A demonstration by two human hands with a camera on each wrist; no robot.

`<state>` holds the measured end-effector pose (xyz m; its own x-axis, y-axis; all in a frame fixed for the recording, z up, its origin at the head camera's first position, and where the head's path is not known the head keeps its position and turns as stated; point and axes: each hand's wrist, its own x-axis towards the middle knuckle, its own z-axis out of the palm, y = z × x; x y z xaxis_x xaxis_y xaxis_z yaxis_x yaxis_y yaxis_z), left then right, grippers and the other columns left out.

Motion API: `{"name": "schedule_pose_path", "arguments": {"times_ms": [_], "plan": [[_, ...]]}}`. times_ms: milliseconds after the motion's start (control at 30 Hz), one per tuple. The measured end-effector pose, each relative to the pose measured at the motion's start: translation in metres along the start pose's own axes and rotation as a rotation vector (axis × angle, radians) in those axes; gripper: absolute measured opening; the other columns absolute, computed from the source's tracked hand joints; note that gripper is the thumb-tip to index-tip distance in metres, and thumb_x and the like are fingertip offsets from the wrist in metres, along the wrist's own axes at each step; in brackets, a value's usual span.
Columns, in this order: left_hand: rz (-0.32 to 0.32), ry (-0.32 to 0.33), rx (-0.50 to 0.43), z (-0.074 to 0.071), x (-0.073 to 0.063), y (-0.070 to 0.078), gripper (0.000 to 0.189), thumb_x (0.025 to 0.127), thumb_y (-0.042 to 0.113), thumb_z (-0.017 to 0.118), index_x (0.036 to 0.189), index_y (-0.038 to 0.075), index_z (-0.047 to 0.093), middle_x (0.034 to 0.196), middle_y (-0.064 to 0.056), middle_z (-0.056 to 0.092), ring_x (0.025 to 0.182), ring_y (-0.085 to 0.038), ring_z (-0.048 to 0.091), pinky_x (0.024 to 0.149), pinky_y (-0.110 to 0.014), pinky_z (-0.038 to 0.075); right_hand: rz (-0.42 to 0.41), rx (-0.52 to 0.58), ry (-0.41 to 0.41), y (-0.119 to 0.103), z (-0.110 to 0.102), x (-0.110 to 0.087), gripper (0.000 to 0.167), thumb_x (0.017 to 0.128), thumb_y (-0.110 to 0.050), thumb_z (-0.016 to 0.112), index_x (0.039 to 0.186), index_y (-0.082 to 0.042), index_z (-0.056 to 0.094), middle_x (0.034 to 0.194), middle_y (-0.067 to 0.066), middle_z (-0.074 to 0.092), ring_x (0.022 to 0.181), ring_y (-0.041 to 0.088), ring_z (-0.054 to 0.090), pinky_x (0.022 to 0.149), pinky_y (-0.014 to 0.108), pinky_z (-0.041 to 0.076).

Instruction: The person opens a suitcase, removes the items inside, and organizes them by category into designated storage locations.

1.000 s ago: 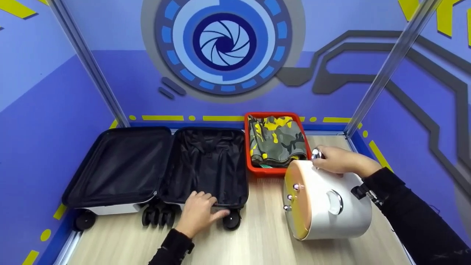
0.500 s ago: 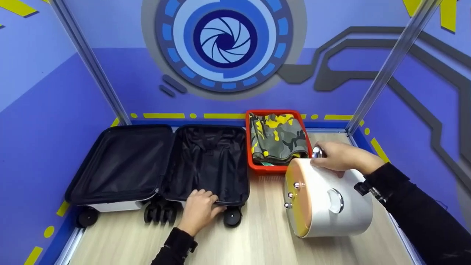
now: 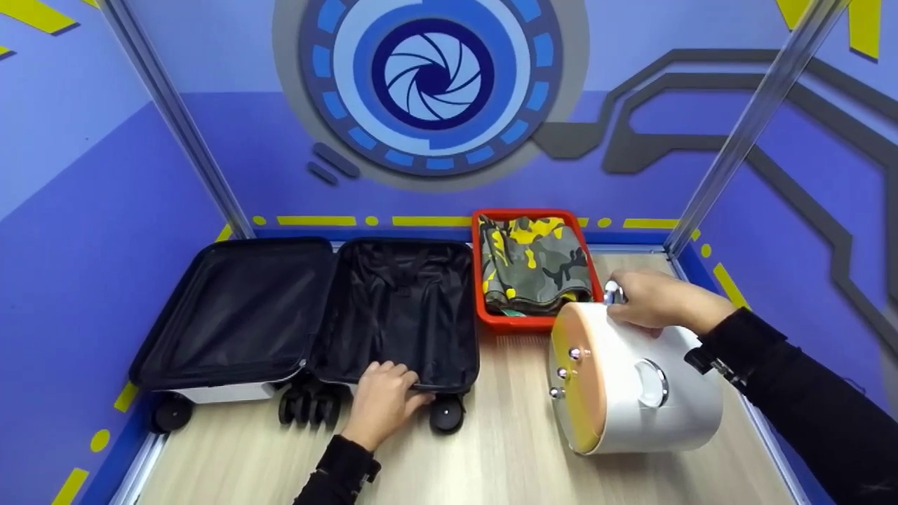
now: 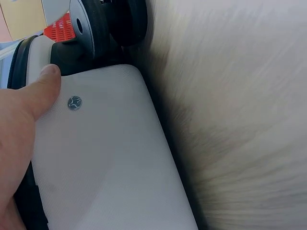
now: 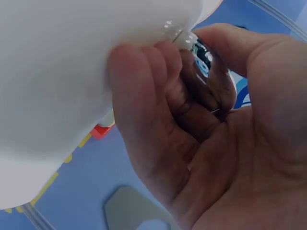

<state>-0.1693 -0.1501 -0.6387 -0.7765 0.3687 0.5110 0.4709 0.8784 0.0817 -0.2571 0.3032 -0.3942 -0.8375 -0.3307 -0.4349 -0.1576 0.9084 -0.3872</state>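
A black-lined suitcase (image 3: 414, 315) lies spread open on the floor, its two halves side by side. My left hand (image 3: 382, 401) holds the front rim of the right half, fingers over the edge. In the left wrist view its thumb (image 4: 47, 86) rests on the pale outer shell (image 4: 115, 143); the other fingers are mostly hidden. To the right, a white, rounded case (image 3: 684, 400) has a peach-coloured end (image 3: 586, 379) with several shiny knobs. My right hand (image 3: 656, 301) grips its chrome handle (image 5: 216, 86), fingers curled round it.
Behind the case stands a red basket (image 3: 515, 323) holding folded camouflage cloth (image 3: 537, 259) in grey and yellow. Black wheels (image 3: 447, 414) stick out at the suitcase's front. Blue printed walls (image 3: 449, 189) with metal posts (image 3: 758, 133) enclose the back and sides.
My left thumb has drawn in closer to the suitcase's rim. My right hand keeps its grip on the white case's handle, and the case stays in nearly the same place.
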Motion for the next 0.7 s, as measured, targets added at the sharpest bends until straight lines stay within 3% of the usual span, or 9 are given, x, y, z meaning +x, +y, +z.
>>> {"name": "schedule_pose_path", "arguments": {"times_ms": [533,700], "plan": [[-0.010,-0.024,0.009,0.001,-0.001,0.002,0.043,0.082,0.058,0.090,0.084,0.017,0.077,0.078,0.003,0.071,0.074,-0.023,0.064,0.071,-0.038,0.045,-0.016,-0.023,-0.005,0.009,-0.007,-0.010,0.028,0.099,-0.017,0.065,0.118,0.002,0.057,0.081,0.009,0.062,0.057,0.018,0.061,0.051,0.031,0.052],[-0.015,-0.024,0.006,0.000,0.000,0.002,0.044,0.082,0.058,0.091,0.084,0.017,0.077,0.078,0.002,0.070,0.074,-0.023,0.064,0.071,-0.038,0.044,-0.019,-0.025,-0.025,0.014,-0.011,-0.013,0.032,0.103,-0.019,0.064,0.123,0.005,0.055,0.082,0.009,0.061,0.058,0.018,0.061,0.053,0.032,0.053]]}}
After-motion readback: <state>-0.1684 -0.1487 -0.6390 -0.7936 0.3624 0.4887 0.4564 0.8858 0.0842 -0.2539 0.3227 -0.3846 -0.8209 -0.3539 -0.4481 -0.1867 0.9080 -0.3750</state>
